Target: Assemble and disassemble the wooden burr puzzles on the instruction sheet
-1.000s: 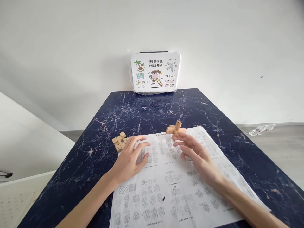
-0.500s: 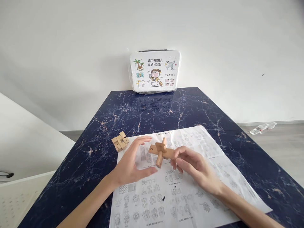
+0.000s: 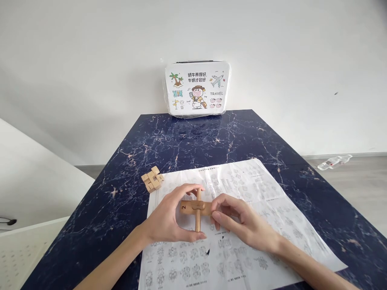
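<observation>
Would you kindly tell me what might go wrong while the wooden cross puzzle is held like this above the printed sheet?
1. The wooden cross puzzle is gripped only by fingertips of the left hand and right hand; a loose bar might slip out and drop onto the printed sheet.
2. The right forearm lies across the sheet, so a sudden move may drag or crease it.

I hold a wooden cross (image 3: 196, 207) marked "2" on its left end; the white case (image 3: 197, 89) at the counter's (image 3: 193, 137) far edge reads "奶牛养得好,牛奶才会好" and "TRAVEL"; the sheet's (image 3: 256, 193) print is too small to read.
</observation>
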A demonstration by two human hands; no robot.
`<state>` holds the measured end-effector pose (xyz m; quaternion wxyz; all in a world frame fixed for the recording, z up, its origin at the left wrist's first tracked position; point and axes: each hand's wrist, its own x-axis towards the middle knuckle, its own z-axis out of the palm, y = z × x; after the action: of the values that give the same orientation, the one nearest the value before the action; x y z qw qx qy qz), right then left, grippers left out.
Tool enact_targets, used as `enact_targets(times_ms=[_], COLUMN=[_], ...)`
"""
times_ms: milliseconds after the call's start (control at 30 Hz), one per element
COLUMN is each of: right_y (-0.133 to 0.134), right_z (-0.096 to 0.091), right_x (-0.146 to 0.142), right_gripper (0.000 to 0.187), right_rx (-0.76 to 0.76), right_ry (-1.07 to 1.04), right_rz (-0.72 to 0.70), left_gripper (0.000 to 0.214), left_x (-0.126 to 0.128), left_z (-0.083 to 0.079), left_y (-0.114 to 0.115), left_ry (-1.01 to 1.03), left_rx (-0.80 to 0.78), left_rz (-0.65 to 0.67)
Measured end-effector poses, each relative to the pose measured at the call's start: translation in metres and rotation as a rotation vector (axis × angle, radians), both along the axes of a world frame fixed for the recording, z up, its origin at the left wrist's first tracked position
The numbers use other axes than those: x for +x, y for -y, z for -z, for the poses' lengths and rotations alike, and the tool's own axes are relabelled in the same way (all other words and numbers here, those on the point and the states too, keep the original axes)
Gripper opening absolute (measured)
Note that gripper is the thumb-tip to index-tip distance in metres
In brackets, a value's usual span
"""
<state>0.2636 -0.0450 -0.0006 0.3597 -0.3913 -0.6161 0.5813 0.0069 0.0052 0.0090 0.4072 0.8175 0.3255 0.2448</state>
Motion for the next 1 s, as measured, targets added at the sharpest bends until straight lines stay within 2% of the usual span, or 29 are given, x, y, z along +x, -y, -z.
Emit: enact_targets(times_ms=[333,1000], right_y=[-0.0007,-0.0019], right_z=[0.0076,0.0081], right_x=[0.0018,0.0008], right_gripper=[0.028,0.03], right_rx=[-0.043,-0.082], right_ry=[-0.001,-0.022], right_rz=[-0.012,-0.028], left_gripper=[0.094,0.094], left_x=[0.0009,0.0024], left_z=[0.0022,0.0042], left_y=[0.0015,0.0009], left_ry=[-0.031,-0.042], left_rx=[-0.024,-0.029], left_rz=[0.023,0.022])
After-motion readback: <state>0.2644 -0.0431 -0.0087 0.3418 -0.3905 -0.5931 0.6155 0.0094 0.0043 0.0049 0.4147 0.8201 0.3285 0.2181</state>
